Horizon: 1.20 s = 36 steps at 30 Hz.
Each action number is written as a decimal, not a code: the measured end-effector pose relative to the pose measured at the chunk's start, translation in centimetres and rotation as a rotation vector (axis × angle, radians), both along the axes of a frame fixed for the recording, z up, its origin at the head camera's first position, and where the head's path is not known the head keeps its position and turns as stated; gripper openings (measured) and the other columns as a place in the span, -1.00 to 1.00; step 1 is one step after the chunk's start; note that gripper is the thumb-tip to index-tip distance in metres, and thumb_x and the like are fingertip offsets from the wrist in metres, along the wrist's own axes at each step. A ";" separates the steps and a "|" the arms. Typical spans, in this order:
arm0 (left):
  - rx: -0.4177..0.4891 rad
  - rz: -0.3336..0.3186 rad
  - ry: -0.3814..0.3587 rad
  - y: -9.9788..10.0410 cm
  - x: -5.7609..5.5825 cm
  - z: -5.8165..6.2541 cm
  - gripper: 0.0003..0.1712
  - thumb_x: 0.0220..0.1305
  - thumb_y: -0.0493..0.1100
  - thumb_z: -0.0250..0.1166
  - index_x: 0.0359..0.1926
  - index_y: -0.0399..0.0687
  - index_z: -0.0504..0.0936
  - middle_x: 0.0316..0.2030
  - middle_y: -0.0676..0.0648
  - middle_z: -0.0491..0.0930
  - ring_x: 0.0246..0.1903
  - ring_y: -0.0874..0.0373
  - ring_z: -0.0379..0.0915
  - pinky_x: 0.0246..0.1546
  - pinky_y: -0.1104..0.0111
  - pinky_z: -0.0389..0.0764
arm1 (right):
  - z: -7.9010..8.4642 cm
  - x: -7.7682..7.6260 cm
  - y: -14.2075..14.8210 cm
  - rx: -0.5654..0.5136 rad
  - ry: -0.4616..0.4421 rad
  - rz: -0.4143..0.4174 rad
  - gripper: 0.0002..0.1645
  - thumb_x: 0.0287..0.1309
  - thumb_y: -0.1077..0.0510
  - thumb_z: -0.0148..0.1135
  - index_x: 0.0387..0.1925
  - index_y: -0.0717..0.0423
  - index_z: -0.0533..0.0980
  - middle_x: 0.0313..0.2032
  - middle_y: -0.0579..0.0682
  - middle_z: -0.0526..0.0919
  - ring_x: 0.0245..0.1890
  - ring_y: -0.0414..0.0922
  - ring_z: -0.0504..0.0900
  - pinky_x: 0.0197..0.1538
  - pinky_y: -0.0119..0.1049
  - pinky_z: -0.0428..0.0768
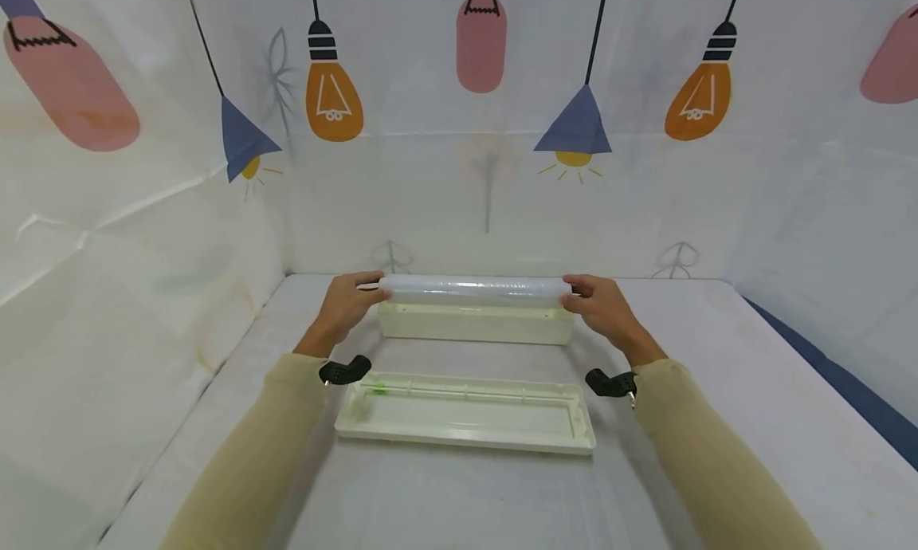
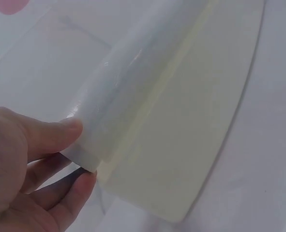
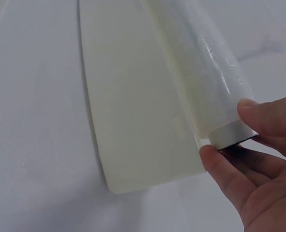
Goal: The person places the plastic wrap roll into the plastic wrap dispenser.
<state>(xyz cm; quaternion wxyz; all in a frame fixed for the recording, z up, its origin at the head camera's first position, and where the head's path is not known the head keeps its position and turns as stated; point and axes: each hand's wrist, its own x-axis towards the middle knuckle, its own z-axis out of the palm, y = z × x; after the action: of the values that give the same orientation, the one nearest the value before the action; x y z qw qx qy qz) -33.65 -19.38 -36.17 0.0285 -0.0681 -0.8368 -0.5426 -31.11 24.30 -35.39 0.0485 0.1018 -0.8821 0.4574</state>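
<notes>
A shiny roll of cling film [image 1: 473, 287] lies level along the top of a long cream dispenser box [image 1: 473, 325], overlapping its open upper side. My left hand [image 1: 343, 304] grips the roll's left end; in the left wrist view the thumb [image 2: 60, 135] presses on the film while other fingers curl at the tube's end. The right end is held by my right hand [image 1: 608, 309], its thumb [image 3: 266, 116] on top and fingers by the tube's dark opening in the right wrist view. The box's inside is mostly hidden by the roll.
A cream lid [image 1: 466, 429] lies with its hollow side up in front of the box, between the forearms, with a small green mark [image 1: 380, 389] near its left end. White sheeting [image 1: 430, 199] with printed lamps stands behind the white table [image 1: 459, 506] and at its left.
</notes>
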 end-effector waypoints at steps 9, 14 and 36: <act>0.014 0.009 -0.004 0.1 -0.2 -0.3 -0.38 0.33 -0.16 0.37 0.37 -0.17 0.47 0.27 -0.25 0.48 0.24 -0.11 0.44 0.29 0.03 0.37 | -0.2 -0.1 -0.2 0.048 0.023 -0.015 -0.36 0.41 0.12 0.21 0.40 0.32 0.33 0.29 0.37 0.42 0.31 0.21 0.40 0.25 0.13 0.43; -0.023 0.004 -0.010 0.2 -0.3 -0.3 -0.38 0.35 -0.16 0.35 0.38 -0.21 0.45 0.27 -0.25 0.49 0.28 -0.11 0.40 0.30 0.05 0.38 | -0.3 -0.3 -0.4 0.074 0.028 -0.026 -0.38 0.42 0.15 0.19 0.39 0.34 0.34 0.28 0.38 0.44 0.28 0.22 0.44 0.23 0.14 0.46; -0.172 0.100 -0.043 0.9 -0.4 0.4 -0.55 0.34 -0.18 0.34 0.20 -0.25 0.62 0.21 -0.26 0.55 0.29 -0.16 0.35 0.25 0.01 0.42 | -0.2 -0.8 -0.8 0.207 0.073 -0.004 -0.40 0.44 0.15 0.18 0.36 0.40 0.34 0.26 0.40 0.45 0.25 0.26 0.47 0.26 0.15 0.43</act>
<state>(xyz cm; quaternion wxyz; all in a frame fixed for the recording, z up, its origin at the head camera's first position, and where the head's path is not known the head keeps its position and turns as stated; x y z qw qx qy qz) -34.06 -18.45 -35.78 0.0319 -0.0167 -0.8830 -0.4680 -31.91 23.50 -35.55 0.0708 0.1212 -0.9224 0.3599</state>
